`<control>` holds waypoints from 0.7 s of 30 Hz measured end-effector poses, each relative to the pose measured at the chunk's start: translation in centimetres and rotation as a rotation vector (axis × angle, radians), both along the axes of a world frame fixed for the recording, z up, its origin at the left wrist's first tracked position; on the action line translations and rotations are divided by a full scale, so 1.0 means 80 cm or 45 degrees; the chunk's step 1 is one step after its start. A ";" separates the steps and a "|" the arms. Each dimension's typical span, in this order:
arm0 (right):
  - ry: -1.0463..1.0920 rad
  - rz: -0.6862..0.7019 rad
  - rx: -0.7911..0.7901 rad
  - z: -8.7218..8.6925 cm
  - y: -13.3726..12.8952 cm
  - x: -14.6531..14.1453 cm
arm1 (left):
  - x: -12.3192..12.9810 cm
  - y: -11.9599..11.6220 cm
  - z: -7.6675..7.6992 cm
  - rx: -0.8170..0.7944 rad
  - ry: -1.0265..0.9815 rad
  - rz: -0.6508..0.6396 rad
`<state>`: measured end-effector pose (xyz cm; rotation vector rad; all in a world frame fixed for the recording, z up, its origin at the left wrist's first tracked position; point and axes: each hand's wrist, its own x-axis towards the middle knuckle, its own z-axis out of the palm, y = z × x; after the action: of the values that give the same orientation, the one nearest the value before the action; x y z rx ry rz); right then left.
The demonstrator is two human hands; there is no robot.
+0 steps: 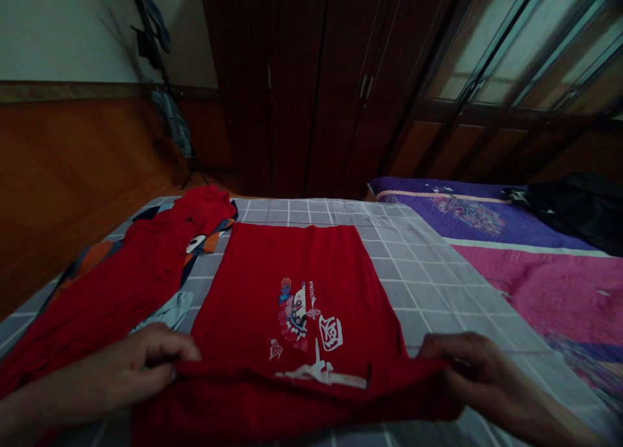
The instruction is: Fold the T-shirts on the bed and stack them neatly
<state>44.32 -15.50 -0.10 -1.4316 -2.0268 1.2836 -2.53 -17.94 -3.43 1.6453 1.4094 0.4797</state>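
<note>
A red T-shirt point(233, 317) with a printed picture and white lettering lies spread flat on a grey checked bedsheet point(418, 265). Its near end is lifted and folded back a little, held up between both hands. My left hand point(131, 362) pinches that raised edge at the left, thumb below and fingers on top. At the right end of the same edge, my right hand point(472, 375) is closed on the cloth. The raised fold covers the lowest part of the print.
More red clothing point(146, 259) lies at the left over a multicoloured patterned cloth point(214, 239), with a pale blue cloth point(170, 311) beside it. A purple and pink bed cover point(516, 278) bearing a black garment point(579, 204) is at the right. Behind stands a dark wardrobe point(316, 90).
</note>
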 end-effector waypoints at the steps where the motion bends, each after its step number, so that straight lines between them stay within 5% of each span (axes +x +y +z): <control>1: 0.054 -0.027 -0.052 0.009 0.023 -0.005 | -0.002 0.024 0.012 -0.105 -0.081 -0.048; 4: 0.175 -0.144 -0.129 0.027 0.101 -0.020 | -0.001 0.102 0.042 -0.259 -0.298 -0.020; 7: 0.304 -0.212 -0.124 0.027 0.189 -0.033 | -0.002 0.186 0.050 -0.226 -0.429 0.117; 12: 0.430 -0.345 -0.144 -0.026 0.308 -0.050 | -0.010 0.298 -0.003 -0.222 -0.600 0.293; 17: 0.428 -0.552 -0.076 -0.097 0.337 -0.054 | -0.013 0.318 -0.065 -0.170 -0.643 0.345; 21: 0.423 -0.692 -0.016 -0.119 0.337 -0.051 | -0.010 0.310 -0.074 -0.085 -0.643 0.374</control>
<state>40.27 11.45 -9.61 -1.5123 -1.2978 1.1903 -3.30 6.87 -9.33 1.1549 1.2626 0.9337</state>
